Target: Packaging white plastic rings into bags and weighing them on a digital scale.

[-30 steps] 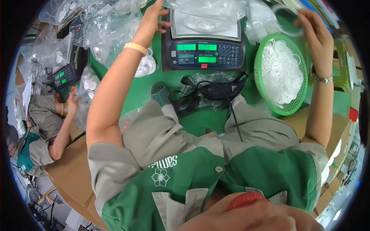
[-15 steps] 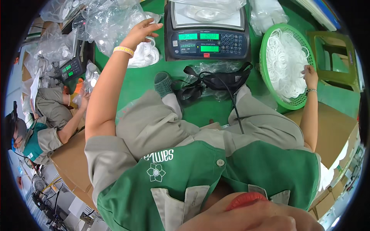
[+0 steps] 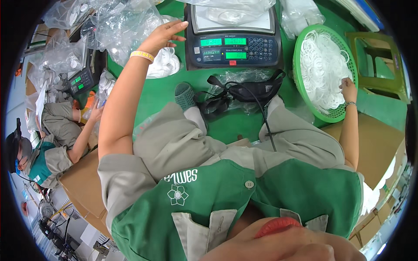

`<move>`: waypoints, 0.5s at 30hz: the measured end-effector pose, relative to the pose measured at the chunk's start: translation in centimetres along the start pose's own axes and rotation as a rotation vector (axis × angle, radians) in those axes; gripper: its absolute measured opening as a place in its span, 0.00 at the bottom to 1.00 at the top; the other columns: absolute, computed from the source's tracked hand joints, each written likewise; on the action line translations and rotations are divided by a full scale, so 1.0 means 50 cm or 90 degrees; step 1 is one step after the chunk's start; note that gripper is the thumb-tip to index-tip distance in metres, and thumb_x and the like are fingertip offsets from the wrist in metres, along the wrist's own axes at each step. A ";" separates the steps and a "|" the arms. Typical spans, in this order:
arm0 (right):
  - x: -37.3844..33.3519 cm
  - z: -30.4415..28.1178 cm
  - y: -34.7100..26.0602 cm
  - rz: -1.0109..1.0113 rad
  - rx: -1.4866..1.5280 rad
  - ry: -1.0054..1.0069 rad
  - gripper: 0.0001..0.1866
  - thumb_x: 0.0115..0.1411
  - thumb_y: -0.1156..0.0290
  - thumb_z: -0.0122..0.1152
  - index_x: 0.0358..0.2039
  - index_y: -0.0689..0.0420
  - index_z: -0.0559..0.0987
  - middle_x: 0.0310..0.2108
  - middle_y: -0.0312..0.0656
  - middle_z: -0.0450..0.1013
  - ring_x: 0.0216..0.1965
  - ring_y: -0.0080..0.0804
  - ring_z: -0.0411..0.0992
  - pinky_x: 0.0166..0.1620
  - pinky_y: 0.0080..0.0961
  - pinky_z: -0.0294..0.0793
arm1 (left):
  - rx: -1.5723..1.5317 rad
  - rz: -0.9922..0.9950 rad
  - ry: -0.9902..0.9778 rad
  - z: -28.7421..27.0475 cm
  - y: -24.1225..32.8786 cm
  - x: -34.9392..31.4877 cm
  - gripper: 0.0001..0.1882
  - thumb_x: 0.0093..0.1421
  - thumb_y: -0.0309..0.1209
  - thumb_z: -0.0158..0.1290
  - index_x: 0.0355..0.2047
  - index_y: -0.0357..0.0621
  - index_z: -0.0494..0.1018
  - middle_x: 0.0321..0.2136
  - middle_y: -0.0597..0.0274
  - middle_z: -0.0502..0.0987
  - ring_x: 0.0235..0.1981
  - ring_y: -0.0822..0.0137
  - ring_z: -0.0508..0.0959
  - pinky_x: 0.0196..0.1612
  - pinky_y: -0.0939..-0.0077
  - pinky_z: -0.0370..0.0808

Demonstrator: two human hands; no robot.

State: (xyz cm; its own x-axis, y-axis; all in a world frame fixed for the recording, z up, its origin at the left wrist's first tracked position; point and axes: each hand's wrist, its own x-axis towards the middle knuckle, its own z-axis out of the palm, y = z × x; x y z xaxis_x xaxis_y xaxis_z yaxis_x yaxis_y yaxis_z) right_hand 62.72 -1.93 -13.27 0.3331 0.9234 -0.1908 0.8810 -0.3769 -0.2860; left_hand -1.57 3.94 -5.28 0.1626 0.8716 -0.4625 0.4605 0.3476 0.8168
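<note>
Thin white rings [image 3: 322,71] fill the green plastic mesh basket [image 3: 336,114], whose outline looks longest front to back. They lie just left of the right hand [image 3: 348,90], the nearer of the 2, at the basket's right edge; whether its grip holds any, I cannot tell. The left hand [image 3: 163,36], fingers loosely extended, looks empty beside the black digital scale [image 3: 237,53].

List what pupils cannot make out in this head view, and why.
All in the head view:
Whether the right hand grips anything: its own fingers hide this.
Bottom of the green basket: hidden under white rings.
Far end of the scale: cut off by the top edge, as is the clear bag on it.
What the co-worker's hand holds: too small.
</note>
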 end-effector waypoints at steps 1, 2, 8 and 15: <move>0.002 -0.001 0.007 0.001 -0.001 0.002 0.09 0.55 0.68 0.50 0.34 0.57 0.75 0.22 0.39 0.75 0.23 0.28 0.73 0.29 0.24 0.69 | -0.001 0.002 -0.001 0.003 0.000 0.006 0.42 0.52 0.56 0.49 0.58 0.37 0.55 0.51 0.57 0.67 0.38 0.71 0.74 0.39 0.79 0.67; 0.003 -0.001 0.013 0.000 -0.008 -0.006 0.09 0.55 0.68 0.50 0.35 0.56 0.75 0.23 0.41 0.75 0.24 0.28 0.73 0.30 0.25 0.70 | -0.090 -0.006 -0.022 0.006 -0.001 0.015 0.42 0.53 0.57 0.47 0.58 0.37 0.55 0.51 0.58 0.66 0.39 0.71 0.73 0.38 0.79 0.68; -0.013 0.010 -0.020 0.096 0.055 -0.096 0.16 0.54 0.66 0.52 0.44 0.53 0.73 0.35 0.48 0.74 0.33 0.35 0.75 0.39 0.30 0.72 | -0.378 -0.098 -0.011 0.041 0.105 0.066 0.18 0.60 0.45 0.43 0.39 0.43 0.68 0.29 0.63 0.72 0.27 0.71 0.73 0.28 0.79 0.68; 0.028 0.042 0.005 -0.051 -0.021 -0.104 0.16 0.53 0.64 0.53 0.42 0.55 0.74 0.36 0.50 0.74 0.38 0.41 0.73 0.42 0.30 0.70 | -0.319 0.453 0.222 -0.030 0.344 -0.034 0.09 0.60 0.35 0.43 0.33 0.45 0.70 0.27 0.68 0.73 0.28 0.74 0.71 0.30 0.79 0.67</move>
State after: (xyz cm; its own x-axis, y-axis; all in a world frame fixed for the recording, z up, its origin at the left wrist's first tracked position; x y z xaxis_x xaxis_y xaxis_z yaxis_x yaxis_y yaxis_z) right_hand 62.69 -0.86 -15.60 0.2046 0.9251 -0.3200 0.9140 -0.2975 -0.2758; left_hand 4.77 8.98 10.06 -0.0462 0.9626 0.2670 -0.0894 -0.2702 0.9587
